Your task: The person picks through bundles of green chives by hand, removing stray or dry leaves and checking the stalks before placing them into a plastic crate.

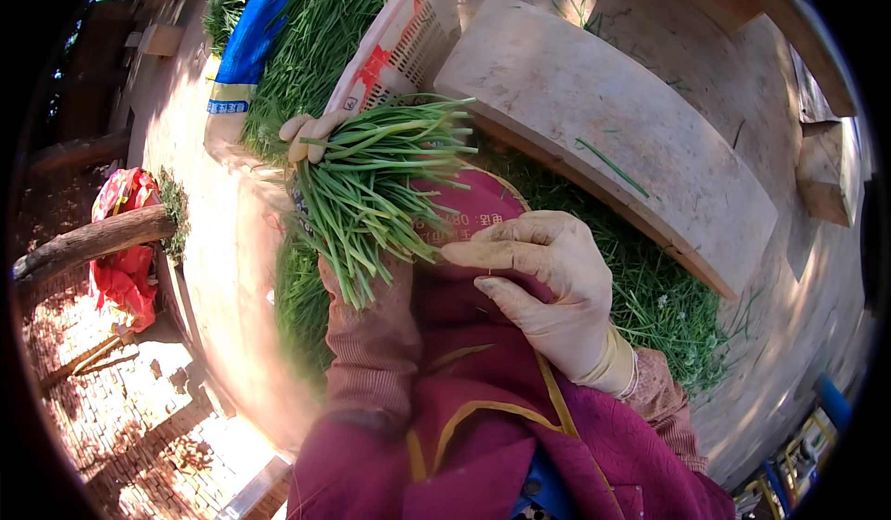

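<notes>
Green stalks (pixel 385 172) fan from the left hand (pixel 316 138); right hand (pixel 561 293) near.

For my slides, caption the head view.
Pale-gloved left hand grips bunched slender green stalks; pale-gloved right hand close by.

Bright dappled sunlight (curved edges)

Both hands (pixel 561 307) wear cream gloves (pixel 585 334); pinkish-brown sleeves (pixel 373 358), ribbed at left, flank a maroon apron (pixel 487 325) with mustard trim (pixel 554 392) and yellow lettering (pixel 475 219), over blue clothing (pixel 554 485).
</notes>
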The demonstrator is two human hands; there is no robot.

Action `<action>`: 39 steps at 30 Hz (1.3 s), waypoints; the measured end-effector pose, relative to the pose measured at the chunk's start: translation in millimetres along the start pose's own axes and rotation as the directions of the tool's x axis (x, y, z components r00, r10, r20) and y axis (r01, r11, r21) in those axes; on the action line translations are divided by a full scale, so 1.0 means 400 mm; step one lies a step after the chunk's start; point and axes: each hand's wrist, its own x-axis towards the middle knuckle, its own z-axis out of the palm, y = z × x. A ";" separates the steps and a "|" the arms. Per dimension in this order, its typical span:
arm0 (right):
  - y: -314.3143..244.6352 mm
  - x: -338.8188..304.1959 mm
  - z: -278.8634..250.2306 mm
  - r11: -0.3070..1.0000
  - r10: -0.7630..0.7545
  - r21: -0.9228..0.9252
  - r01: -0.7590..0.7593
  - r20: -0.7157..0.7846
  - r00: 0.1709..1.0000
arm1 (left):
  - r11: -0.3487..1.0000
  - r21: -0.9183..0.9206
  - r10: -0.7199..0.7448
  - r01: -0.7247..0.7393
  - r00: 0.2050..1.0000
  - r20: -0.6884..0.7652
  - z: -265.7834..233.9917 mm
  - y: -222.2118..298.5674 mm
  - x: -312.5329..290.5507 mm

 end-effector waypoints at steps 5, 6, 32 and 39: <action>-0.012 0.056 0.009 0.857 -0.149 -0.508 0.088 -0.080 0.986 | 0.978 -0.210 -0.021 0.018 1.000 -0.009 0.044 -0.094 -0.001; 0.007 0.059 0.035 0.863 -0.166 -0.493 0.110 -0.072 0.983 | 0.974 -0.226 -0.003 -0.001 1.000 -0.017 0.046 -0.091 0.005; -0.023 0.058 0.011 0.964 -0.054 -0.267 -0.004 -0.210 0.976 | 0.984 -0.171 -0.049 0.058 0.997 0.056 0.044 -0.129 0.054; -0.033 0.002 -0.024 1.000 0.010 -0.002 -0.011 -0.193 0.981 | 0.964 -0.242 -0.071 0.108 0.985 0.155 0.059 -0.126 0.078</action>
